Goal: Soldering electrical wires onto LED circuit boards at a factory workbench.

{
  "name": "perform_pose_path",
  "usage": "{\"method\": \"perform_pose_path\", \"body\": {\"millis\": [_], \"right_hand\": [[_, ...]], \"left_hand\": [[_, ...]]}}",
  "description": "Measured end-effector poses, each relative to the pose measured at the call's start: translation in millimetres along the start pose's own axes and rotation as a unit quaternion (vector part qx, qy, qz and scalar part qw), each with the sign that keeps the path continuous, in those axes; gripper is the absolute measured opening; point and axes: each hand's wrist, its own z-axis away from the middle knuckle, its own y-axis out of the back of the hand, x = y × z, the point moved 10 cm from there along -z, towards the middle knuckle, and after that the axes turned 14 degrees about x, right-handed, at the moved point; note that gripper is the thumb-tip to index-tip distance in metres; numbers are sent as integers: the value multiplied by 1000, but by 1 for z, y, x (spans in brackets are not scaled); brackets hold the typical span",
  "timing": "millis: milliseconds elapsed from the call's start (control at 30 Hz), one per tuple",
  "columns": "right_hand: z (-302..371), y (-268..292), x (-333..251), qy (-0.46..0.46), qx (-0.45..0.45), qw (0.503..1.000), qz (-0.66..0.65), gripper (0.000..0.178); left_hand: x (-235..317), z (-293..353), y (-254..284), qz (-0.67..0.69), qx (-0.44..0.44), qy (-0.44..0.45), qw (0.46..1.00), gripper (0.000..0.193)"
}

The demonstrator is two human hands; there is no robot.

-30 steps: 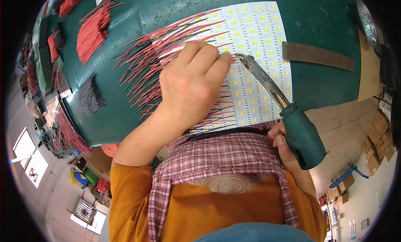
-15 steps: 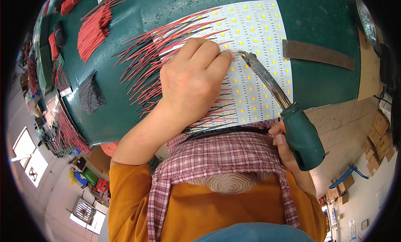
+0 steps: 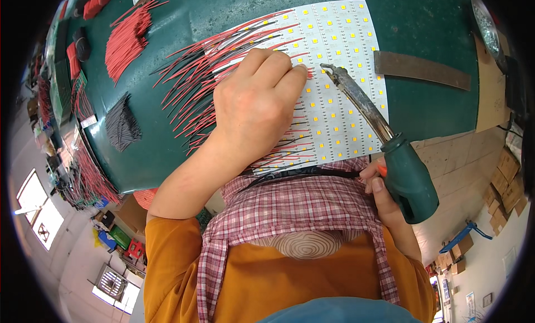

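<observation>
On the far left, a bunch of red wires (image 3: 127, 40) is lying on the green tabletop (image 3: 434, 22). Just below it, a bunch of black wires (image 3: 121, 124) is lying there too.

Next, the left hand (image 3: 259, 108) is resting palm down on the white board (image 3: 340, 83). Its fingers (image 3: 290, 72) are curled and pressing down on thin red and black wires (image 3: 195, 83) that are sticking out from the board's left edge. I cannot tell if they are pinching 1 wire, because the hand is hiding it.

The board is lying in the middle of the tabletop, and it is covered with rows of small yellow squares.

Further right, the soldering iron (image 3: 379, 139) is pointing its metal tip at the board, just beside the left fingertips. The right hand (image 3: 382, 195) is wrapping its fingers tight around the iron's green handle, near the tabletop's edge.

A flat brown strip (image 3: 423, 69) is lying on the tabletop, to the right of the board.
</observation>
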Motion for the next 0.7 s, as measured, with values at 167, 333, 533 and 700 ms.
{"method": "perform_pose_path", "body": {"millis": [167, 333, 533, 700], "right_hand": [[0, -2, -11, 108, 0, 989, 98, 10], [1, 10, 12, -17, 6, 1000, -18, 16], [9, 14, 15, 99, 15, 984, 148, 27], [9, 2, 5, 158, -5, 961, 226, 18]], "left_hand": [[-1, -2, 0, -8, 3, 1, 1000, 17], [-8, -1, 12, 54, 59, 17, 997, 20], [8, 11, 6, 36, 5, 19, 999, 23], [11, 10, 5, 11, 1, 0, 1000, 24]]}}
